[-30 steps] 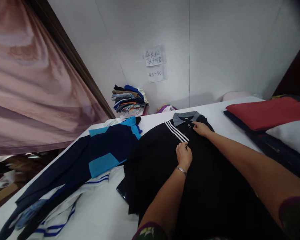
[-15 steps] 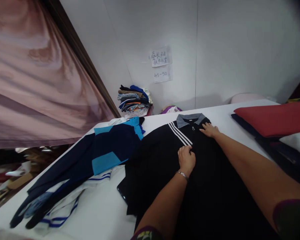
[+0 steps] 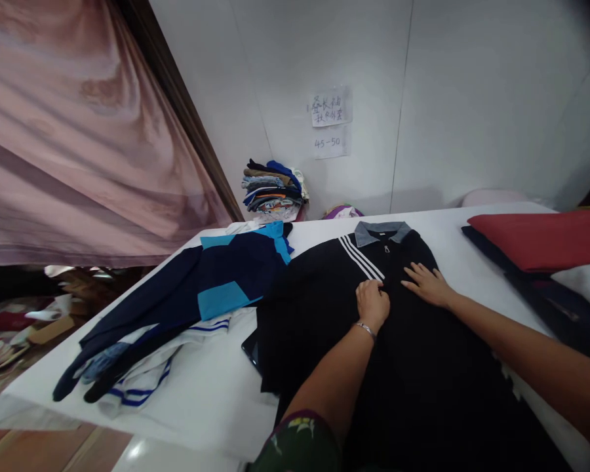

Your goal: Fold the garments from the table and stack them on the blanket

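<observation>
A black long-sleeved shirt [image 3: 319, 308] with a grey collar, a short zip and three white stripes lies spread before me, collar towards the wall. My left hand [image 3: 372, 307] is closed on its chest fabric just below the stripes, fingertips curled out of sight. Flat on the other side of the chest, with fingers spread, rests my right hand [image 3: 429, 285]. Beside the shirt on the left lies a navy and light-blue jacket [image 3: 240, 265], partly over a white garment with blue stripes [image 3: 140, 383]. A dark phone-like object [image 3: 250, 349] pokes out from under the black shirt.
Everything lies on a white-covered table [image 3: 216, 393]. A red folded item [image 3: 535, 239] sits on dark clothes at the right. Folded clothes [image 3: 274, 190] are piled by the wall at the back. A pink curtain [image 3: 98, 137] hangs at left; handwritten papers [image 3: 331, 115] are on the wall.
My right hand has moved from the shoulder near the collar down onto the chest, and its fingers have spread. My left hand stays by the stripes. The camera view has shifted slightly.
</observation>
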Demonstrator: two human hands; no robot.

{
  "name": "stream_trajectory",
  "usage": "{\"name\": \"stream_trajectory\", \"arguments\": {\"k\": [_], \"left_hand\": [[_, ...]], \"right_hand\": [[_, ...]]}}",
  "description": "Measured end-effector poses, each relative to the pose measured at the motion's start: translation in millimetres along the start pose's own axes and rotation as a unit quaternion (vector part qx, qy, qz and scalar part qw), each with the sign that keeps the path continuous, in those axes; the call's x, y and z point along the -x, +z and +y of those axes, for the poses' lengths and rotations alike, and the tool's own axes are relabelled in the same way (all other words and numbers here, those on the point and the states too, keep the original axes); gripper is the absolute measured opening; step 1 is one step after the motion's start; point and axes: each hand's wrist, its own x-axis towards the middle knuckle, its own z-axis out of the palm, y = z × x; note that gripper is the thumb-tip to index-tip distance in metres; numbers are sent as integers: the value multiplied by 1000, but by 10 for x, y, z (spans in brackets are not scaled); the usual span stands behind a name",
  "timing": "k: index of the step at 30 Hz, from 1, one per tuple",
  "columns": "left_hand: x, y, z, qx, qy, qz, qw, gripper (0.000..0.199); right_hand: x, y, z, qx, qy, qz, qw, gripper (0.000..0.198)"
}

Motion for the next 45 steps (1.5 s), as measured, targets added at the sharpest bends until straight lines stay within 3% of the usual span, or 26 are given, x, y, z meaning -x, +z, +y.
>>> {"name": "stream_trajectory", "arguments": {"k": [4, 7, 11, 14, 20, 24, 26, 28, 30, 32, 35, 39, 42, 45], "left_hand": [[14, -11, 20, -7, -6, -1, 1000, 28], [22, -8, 34, -17, -8, -6, 1000, 28], [21, 18, 28, -37, -4, -16, 999, 27], [21, 57, 4, -40, 1, -15, 999, 27], [4, 17, 27, -71, 7, -66, 995, 27], [-46, -351, 73, -125, 73, -113, 983, 33], [-46, -691, 15, -155, 114, -98, 976, 34], [-2, -1115, -135, -182, 110, -75, 974, 32], [99, -1576, -371, -215, 71, -28, 974, 30], [249, -2001, -661, -254, -9, 26, 967, 27], [507, -2424, -1087, -300, -154, 72, 939, 33], [715, -2514, -1415, -293, -259, 24, 920, 49], [697, -2419, -1466, -284, -262, 6, 922, 50], [611, -2340, -1470, -266, -262, 7, 928, 39]], "right_hand": [[203, -153, -111, -21, 10, 16, 1000, 71], [644, -147, -168, -36, -36, 78, 996, 71], [1454, 127, -197, -45, -93, 139, 985, 72], [1878, 402, -203, -28, -102, 168, 980, 74], [2037, 661, -199, 20, -186, 193, 963, 60], [2022, 647, -148, 47, -250, 229, 940, 52], [2022, 645, -128, 57, -273, 242, 929, 53], [2023, 655, -119, 61, -278, 254, 925, 52], [2022, 669, -120, 59, -277, 258, 924, 50], [2020, 681, -127, 53, -275, 262, 924, 48], [2016, 685, -139, 50, -265, 259, 927, 49], [2012, 675, -147, 51, -254, 247, 934, 52], [2015, 664, -144, 36, -244, 230, 942, 53], [2022, 647, -142, 26, -236, 214, 948, 56]]}}
